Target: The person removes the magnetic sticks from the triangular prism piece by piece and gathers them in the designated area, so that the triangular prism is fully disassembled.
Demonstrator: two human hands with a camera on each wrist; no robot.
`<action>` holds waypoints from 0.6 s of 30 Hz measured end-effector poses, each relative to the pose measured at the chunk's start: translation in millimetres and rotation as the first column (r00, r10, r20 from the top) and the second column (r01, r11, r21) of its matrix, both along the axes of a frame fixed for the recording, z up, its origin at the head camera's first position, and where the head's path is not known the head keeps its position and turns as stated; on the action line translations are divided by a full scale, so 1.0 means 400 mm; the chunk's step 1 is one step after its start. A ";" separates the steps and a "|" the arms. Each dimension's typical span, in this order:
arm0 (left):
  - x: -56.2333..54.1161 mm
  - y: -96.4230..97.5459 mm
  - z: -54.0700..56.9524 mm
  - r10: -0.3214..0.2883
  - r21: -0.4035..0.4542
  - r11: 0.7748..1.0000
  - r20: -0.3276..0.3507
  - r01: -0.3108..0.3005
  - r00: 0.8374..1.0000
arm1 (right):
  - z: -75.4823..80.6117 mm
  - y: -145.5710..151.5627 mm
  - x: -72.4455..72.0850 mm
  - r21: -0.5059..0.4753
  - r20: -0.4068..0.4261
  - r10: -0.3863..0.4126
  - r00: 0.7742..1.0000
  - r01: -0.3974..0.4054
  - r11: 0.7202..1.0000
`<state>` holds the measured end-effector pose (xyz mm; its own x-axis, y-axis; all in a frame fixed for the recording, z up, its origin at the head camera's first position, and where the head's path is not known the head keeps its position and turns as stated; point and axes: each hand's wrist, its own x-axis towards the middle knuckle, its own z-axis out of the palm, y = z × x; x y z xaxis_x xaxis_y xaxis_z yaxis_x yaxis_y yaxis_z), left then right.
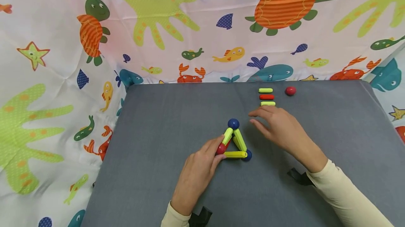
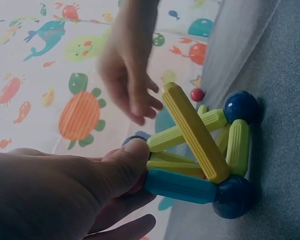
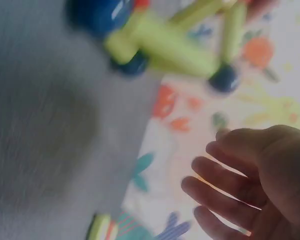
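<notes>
- Backdrop: white cloth printed with sea animals [image 1: 60, 62], behind and to the left of the framework of ribbed sticks and glossy balls [image 1: 240, 140].
- Table: flat top covered in dark grey fabric [image 1: 152, 132], beneath the framework.
- Right hand [image 1: 283, 125]: bare, cream-sleeved; right of the framework and apart from it, fingers loosely extended, holding nothing.
- Left hand [image 1: 197, 169]: bare, cream-sleeved; at the framework's left corner, thumb and fingers pinching its glossy red ball [image 1: 220, 149].
- Framework: between the two hands; lime and yellow sticks, one teal stick [image 2: 181, 186], and dark blue balls [image 1: 233, 123] at other corners.
- Loose sticks: lime [image 1: 265, 90], red [image 1: 267, 97], lime [image 1: 267, 103], parallel, beyond the framework and to its right.
- Loose red ball [image 1: 290, 91]: one, glossy; beyond the framework, farther right than the sticks.
</notes>
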<state>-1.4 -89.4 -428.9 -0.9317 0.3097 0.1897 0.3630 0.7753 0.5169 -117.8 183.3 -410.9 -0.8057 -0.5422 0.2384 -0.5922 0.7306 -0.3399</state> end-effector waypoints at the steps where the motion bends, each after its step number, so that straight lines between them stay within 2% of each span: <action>1: 0.000 0.000 0.000 0.001 -0.002 1.000 -0.002 -0.001 1.000 | 0.010 -0.007 0.019 -0.013 0.006 0.015 1.000 -0.014 1.000; 5: 0.000 0.000 0.003 0.005 0.002 1.000 -0.011 -0.005 1.000 | 0.030 -0.030 0.085 -0.056 -0.011 0.071 0.997 -0.072 0.996; 10: 0.001 -0.001 0.002 0.009 -0.002 1.000 -0.026 -0.009 1.000 | 0.025 -0.061 0.147 -0.078 -0.008 0.144 0.989 -0.145 0.986; 13: 0.001 0.000 0.001 0.010 -0.012 1.000 -0.033 -0.011 0.999 | 0.012 -0.077 0.170 -0.067 0.010 0.160 0.987 -0.159 0.985; 18: 0.002 0.003 0.002 0.007 -0.013 1.000 -0.029 -0.007 1.000 | -0.013 -0.092 0.187 -0.052 0.047 0.159 0.986 -0.157 0.986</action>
